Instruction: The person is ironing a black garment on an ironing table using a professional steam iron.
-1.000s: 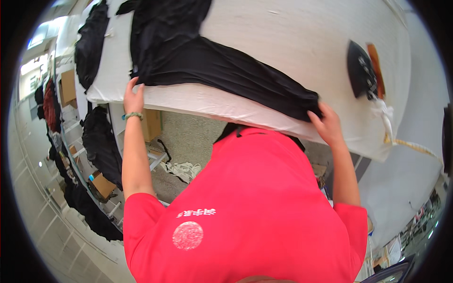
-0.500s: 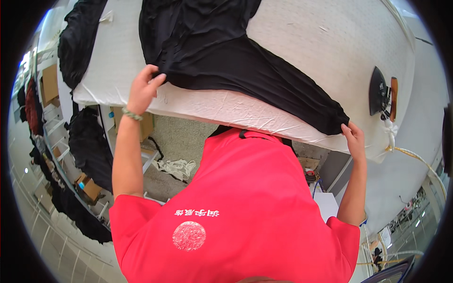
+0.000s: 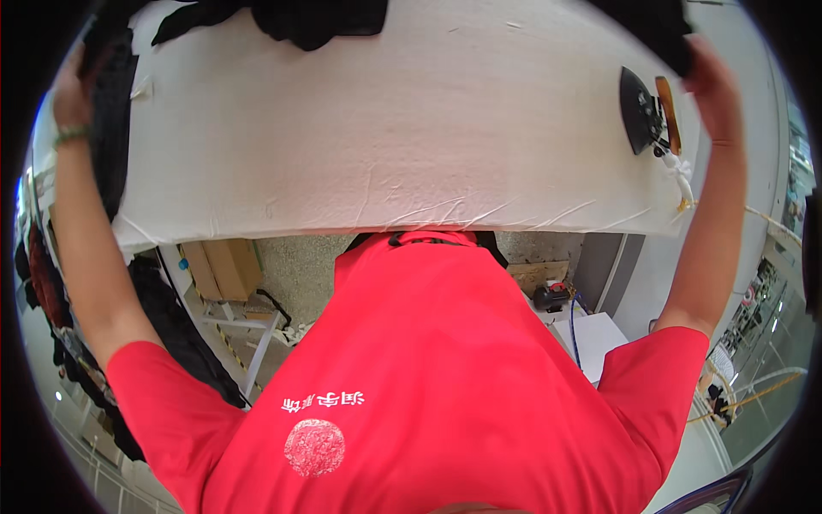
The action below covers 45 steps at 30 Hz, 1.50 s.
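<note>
A black garment (image 3: 321, 19) hangs over the far part of the white padded table (image 3: 385, 137), cut off by the top of the picture. On the far right my right hand (image 3: 712, 90) is raised, its fingers closed on one dark end of the garment. Out at the far left my left hand (image 3: 74, 96) is lifted too, slightly blurred and dim near the rim, closed on black cloth. A black iron (image 3: 638, 111) with a wooden handle stands on the table's right side, close to my right forearm.
More black cloth (image 3: 110, 146) lies along the table's left end. A hose (image 3: 762, 218) runs off right from the iron. Below the table are a cardboard box (image 3: 221, 267), a white stand (image 3: 261, 343) and a white box (image 3: 591, 338). Clothes hang at far left.
Both hands have moved up and far apart, away from the table's near edge. The black garment has been lifted and swung toward the far side, uncovering the white tabletop.
</note>
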{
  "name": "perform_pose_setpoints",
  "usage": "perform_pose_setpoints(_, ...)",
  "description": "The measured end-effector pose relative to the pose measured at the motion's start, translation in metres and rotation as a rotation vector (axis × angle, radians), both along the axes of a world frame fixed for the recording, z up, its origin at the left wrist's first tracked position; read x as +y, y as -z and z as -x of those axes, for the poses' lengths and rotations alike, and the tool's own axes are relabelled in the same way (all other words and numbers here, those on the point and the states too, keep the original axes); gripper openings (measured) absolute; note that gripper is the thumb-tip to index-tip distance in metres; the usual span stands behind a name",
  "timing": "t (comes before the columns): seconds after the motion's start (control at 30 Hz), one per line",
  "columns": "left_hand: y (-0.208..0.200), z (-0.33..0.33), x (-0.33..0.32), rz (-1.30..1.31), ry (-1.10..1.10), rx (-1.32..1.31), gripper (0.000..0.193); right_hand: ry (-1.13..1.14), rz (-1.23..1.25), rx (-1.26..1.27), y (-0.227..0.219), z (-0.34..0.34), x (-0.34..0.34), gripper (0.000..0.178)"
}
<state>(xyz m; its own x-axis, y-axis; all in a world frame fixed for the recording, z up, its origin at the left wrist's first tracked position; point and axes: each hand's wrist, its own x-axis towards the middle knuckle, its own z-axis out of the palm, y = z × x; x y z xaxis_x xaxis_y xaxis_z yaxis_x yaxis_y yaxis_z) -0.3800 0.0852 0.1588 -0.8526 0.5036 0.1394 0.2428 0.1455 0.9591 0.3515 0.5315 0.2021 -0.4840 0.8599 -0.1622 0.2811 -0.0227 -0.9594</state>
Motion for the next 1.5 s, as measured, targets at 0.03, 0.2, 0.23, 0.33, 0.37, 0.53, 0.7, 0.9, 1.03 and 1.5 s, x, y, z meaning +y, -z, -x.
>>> perform_pose_setpoints(0.03, 0.029, -0.028, -0.015, 0.049, -0.009, -0.096, 0.032, -0.145, 0.090, -0.189, 0.016, -0.010, -0.004, 0.062)
perform_pose_setpoints(0.2, 0.156, -0.211, -0.131, 0.541, 0.198, -0.183, 0.020, -0.048, 0.327, -0.527, 0.108, -0.100, -0.072, 0.080)
perform_pose_setpoints(0.23, 0.166, -0.241, -0.149, 0.546, 0.212, -0.192, 0.019, -0.048, 0.341, -0.539, 0.122, -0.114, -0.086, 0.080)
perform_pose_setpoints(0.33, 0.178, -0.292, -0.158, 0.552, 0.199, -0.110, 0.022, -0.040, 0.441, -0.584, 0.149, -0.139, -0.111, 0.076)
perform_pose_setpoints(0.37, 0.178, -0.306, -0.154, 0.498, 0.231, 0.002, 0.025, -0.026, 0.435, -0.539, 0.157, -0.141, -0.117, 0.074)
perform_pose_setpoints(0.53, 0.160, -0.329, -0.115, 0.779, 0.172, 0.131, 0.034, -0.076, 0.422, -0.523, 0.176, -0.142, -0.125, 0.067)
perform_pose_setpoints(0.7, 0.140, -0.300, -0.133, 0.953, 0.228, -0.190, 0.039, -0.059, 0.461, -0.485, 0.153, -0.159, -0.126, 0.064)
perform_pose_setpoints(0.9, 0.163, -0.313, -0.161, 0.992, 0.242, 0.157, 0.039, -0.035, 0.451, -0.465, 0.165, -0.178, -0.147, 0.064)
perform_pose_setpoints(1.03, 0.143, -0.343, -0.126, 1.144, 0.211, 0.284, 0.035, 0.007, 0.285, -0.528, 0.178, -0.189, -0.163, 0.052)
perform_pose_setpoints(1.5, 0.172, -0.378, 0.151, 0.781, 0.678, 1.084, 0.055, -0.251, -0.494, -0.740, 0.187, -0.137, -0.146, 0.014)
